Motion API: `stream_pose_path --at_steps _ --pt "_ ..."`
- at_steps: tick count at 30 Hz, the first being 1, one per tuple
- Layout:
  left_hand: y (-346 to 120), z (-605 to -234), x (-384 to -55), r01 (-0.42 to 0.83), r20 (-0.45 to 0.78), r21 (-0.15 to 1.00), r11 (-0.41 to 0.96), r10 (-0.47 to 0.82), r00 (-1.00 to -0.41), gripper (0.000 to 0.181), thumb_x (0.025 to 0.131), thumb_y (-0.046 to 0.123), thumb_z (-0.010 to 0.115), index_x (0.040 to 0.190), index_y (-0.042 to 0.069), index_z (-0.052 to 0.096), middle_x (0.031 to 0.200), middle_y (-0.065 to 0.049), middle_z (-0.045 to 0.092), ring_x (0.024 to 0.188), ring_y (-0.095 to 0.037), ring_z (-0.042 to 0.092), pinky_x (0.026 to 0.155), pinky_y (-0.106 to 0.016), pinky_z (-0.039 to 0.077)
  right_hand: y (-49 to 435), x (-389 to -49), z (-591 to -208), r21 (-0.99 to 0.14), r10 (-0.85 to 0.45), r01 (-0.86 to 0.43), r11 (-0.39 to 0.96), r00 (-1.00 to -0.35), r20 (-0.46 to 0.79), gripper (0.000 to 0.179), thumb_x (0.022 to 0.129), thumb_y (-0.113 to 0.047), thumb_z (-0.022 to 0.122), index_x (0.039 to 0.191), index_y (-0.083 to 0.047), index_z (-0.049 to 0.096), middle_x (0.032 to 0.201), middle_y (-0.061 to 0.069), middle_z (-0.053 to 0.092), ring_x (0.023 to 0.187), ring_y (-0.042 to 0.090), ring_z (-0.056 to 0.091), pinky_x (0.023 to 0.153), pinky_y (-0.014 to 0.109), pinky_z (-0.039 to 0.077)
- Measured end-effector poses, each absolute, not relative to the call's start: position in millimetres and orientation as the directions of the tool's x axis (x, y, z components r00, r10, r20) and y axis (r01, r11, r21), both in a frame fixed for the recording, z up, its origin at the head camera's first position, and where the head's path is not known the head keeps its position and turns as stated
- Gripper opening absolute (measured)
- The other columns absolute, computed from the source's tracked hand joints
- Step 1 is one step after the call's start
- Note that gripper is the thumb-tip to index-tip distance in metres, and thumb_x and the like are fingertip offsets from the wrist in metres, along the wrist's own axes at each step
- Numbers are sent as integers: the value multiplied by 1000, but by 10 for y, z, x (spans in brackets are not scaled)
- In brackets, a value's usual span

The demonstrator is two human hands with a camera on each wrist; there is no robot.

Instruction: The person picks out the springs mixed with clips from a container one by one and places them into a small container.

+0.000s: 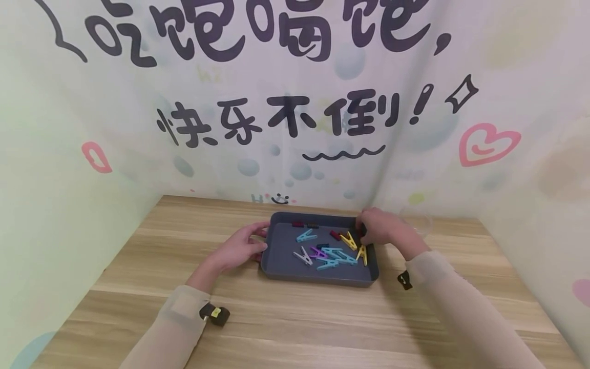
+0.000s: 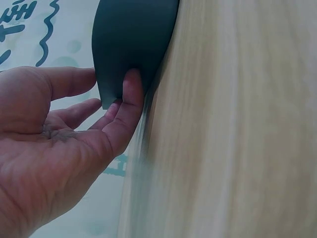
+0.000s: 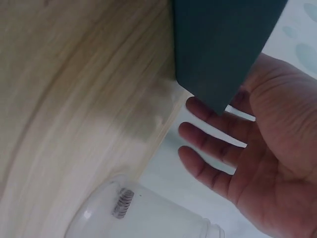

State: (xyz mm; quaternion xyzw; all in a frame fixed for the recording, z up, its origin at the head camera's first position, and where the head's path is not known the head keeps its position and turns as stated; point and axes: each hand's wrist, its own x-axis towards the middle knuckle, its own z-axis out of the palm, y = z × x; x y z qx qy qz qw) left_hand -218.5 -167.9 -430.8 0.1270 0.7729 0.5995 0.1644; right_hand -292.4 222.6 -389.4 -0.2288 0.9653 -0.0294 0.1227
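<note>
The fingers of the left hand curl around the left end of a shallow, dark grey rectangular tray, thumb touching its edge; those of the right hand reach over its far right corner, three of them loosely bent outside, and we cannot tell whether thumb and forefinger pinch anything. Behind, we see a white wall printed with bold dark writing, then a light wood-grain tabletop; the tray sits near its far edge. Just beyond the right end stands or lies a clear, rounded bottle. Inside the tray we find V-shaped clips: several light blue, two yellow, one whitish, one purple. Smallest are dark red pieces and a brownish coil by the back wall.
</note>
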Motion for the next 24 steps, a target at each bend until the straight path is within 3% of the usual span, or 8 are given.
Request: stream_pose_path --at_steps 12,24 --pt "-1661 -4309 -2184 15 -89 968 249 400 -912 62 104 -8 54 163 -5 32 145 -32 47 113 -38 66 84 -46 64 2296 -2925 -3811 -251 -547 -519 817 -836 -51 32 85 -9 83 116 -7 76 120 10 66 109 32 60 100 50 55" --pt "-1655 -4300 -2170 11 -95 966 260 390 -916 62 105 -7 53 163 -5 31 145 -32 46 114 -38 66 84 -45 64 2314 -2829 -3699 -476 -622 -550 686 -783 8 36 89 -7 79 124 -1 71 119 7 69 107 27 61 97 52 56"
